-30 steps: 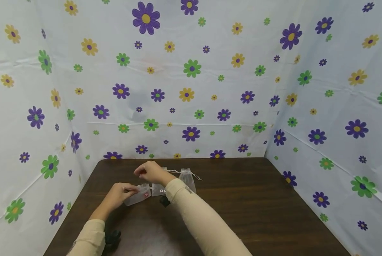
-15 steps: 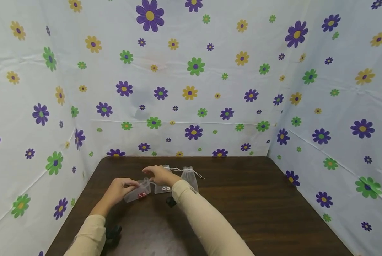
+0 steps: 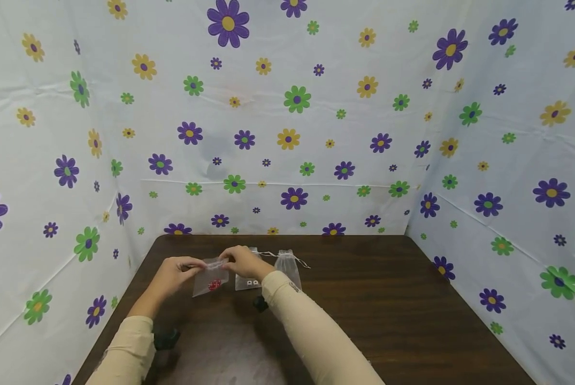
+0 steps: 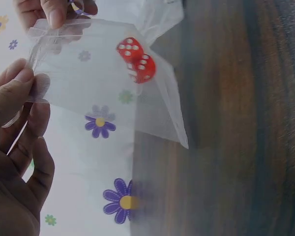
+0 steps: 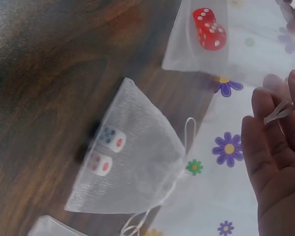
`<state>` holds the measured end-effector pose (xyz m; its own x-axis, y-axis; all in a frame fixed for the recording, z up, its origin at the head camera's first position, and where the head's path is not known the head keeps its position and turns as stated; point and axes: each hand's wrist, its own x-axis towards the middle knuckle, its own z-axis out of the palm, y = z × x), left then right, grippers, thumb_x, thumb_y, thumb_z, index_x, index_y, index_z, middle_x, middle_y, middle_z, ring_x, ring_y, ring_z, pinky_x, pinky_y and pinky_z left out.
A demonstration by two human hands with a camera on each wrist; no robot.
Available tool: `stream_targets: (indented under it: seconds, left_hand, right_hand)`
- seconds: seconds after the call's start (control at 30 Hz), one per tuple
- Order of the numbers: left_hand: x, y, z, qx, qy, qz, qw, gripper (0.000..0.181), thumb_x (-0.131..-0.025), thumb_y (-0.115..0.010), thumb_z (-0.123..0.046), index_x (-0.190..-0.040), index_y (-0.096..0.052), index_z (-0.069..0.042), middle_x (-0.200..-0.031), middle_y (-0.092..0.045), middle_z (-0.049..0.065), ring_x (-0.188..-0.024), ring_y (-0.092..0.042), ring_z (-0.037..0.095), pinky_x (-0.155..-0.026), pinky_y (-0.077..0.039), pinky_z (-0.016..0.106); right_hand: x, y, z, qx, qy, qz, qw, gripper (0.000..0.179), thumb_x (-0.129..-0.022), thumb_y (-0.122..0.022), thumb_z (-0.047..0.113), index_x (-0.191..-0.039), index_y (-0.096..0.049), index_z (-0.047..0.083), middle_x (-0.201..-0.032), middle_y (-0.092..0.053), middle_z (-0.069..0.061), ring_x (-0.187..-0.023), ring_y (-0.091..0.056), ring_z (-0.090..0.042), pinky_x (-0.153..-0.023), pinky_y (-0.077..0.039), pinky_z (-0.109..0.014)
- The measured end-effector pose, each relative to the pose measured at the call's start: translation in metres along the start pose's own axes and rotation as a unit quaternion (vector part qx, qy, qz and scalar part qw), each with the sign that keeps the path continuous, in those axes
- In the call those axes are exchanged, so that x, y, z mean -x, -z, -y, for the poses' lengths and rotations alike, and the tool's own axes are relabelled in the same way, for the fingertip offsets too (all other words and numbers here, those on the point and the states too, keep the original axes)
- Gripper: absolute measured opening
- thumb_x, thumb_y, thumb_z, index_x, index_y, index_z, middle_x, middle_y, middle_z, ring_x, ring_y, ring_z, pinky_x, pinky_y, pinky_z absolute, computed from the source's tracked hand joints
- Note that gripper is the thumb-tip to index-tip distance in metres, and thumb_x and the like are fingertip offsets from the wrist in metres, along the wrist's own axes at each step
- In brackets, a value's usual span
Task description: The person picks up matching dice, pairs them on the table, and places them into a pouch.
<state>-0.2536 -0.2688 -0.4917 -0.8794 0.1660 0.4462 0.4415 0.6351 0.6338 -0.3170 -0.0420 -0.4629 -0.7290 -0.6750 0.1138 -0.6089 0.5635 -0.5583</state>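
Note:
A sheer white drawstring bag (image 3: 201,283) is held up by its top edge between my hands, with two red dice (image 4: 137,60) lying together inside. My left hand (image 3: 171,275) pinches one corner of the bag's mouth between thumb and fingers. At the other corner, my right hand (image 3: 243,262) grips the edge with thumb and index finger. In the right wrist view, a thin white cord (image 5: 278,114) crosses that hand's fingers. Next to it, a second sheer bag (image 5: 142,172) lies flat on the table with two white dice (image 5: 102,163) in it.
A third sheer bag (image 3: 287,266) lies right of the second, its white drawstrings trailing right. The dark wood table (image 3: 374,310) meets flower-printed sheeting (image 3: 292,160) at the back and sides. Dark wrist devices (image 3: 167,339) sit under both forearms.
My right hand has come down to the bag's mouth and grips it. The bag has been lifted and now hangs from both hands, with the red dice low in it.

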Motion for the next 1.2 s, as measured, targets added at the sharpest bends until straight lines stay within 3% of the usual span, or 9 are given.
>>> stream_targets:
  seconds: [0.17,0.4,0.6,0.87,1.1,1.2]
  left_hand:
    - [0.0,0.007,-0.002,0.003,0.019,-0.001,0.9998,0.011,-0.091,-0.075,-0.006,-0.099,-0.08,-0.012,-0.102,-0.076,0.008,-0.087,-0.069,0.017,-0.072,-0.055,0.024]
    - [0.001,0.01,-0.004,-0.014,0.011,-0.022,0.9996,0.016,-0.091,-0.077,-0.012,-0.107,-0.077,-0.011,-0.104,-0.076,0.009,-0.085,-0.068,0.018,-0.07,-0.054,0.025]
    - [0.004,0.011,-0.004,-0.034,0.041,-0.013,0.9985,0.025,-0.091,-0.077,-0.014,-0.115,-0.074,-0.008,-0.107,-0.074,0.015,-0.081,-0.063,0.02,-0.064,-0.05,0.027]
    - [0.006,0.013,-0.004,-0.042,0.065,-0.01,0.9969,0.02,-0.091,-0.077,-0.014,-0.108,-0.077,-0.005,-0.09,-0.077,0.01,-0.072,-0.067,0.02,-0.062,-0.051,0.029]
    - [0.008,0.013,0.004,-0.019,0.064,-0.007,0.9978,0.017,-0.092,-0.076,-0.016,-0.105,-0.079,-0.005,-0.083,-0.077,0.005,-0.081,-0.073,0.03,-0.071,-0.056,0.036]
    - [0.008,0.013,0.006,0.007,0.063,-0.006,0.998,0.016,-0.094,-0.073,-0.014,-0.106,-0.079,-0.005,-0.086,-0.077,0.004,-0.082,-0.074,0.027,-0.075,-0.058,0.035]
  right_hand:
    - [0.0,0.005,0.005,-0.004,-0.003,-0.006,1.0,0.018,-0.099,-0.068,0.015,-0.114,-0.074,0.008,-0.099,-0.072,0.002,-0.078,-0.058,-0.003,-0.07,-0.048,-0.019]
    - [0.002,0.012,0.008,0.008,-0.013,-0.017,0.9997,0.016,-0.099,-0.068,0.016,-0.112,-0.076,0.011,-0.102,-0.074,0.001,-0.086,-0.063,-0.005,-0.076,-0.051,-0.02]
    - [0.003,0.011,0.005,0.014,-0.021,-0.026,0.9993,0.02,-0.096,-0.071,0.014,-0.114,-0.077,0.01,-0.102,-0.076,0.0,-0.086,-0.065,-0.005,-0.075,-0.052,-0.019]
    - [0.005,0.011,-0.003,0.015,-0.012,-0.052,0.9985,0.017,-0.092,-0.075,0.015,-0.107,-0.078,0.008,-0.09,-0.075,0.002,-0.077,-0.064,-0.003,-0.068,-0.051,-0.018]
    - [0.005,0.01,-0.007,-0.004,-0.024,-0.067,0.9975,0.007,-0.09,-0.076,0.012,-0.093,-0.079,0.007,-0.081,-0.074,0.001,-0.065,-0.061,-0.003,-0.059,-0.05,-0.018]
    - [0.006,0.01,-0.009,-0.011,-0.029,-0.071,0.997,0.006,-0.089,-0.076,0.012,-0.091,-0.079,0.007,-0.08,-0.074,0.001,-0.066,-0.062,-0.003,-0.059,-0.05,-0.018]
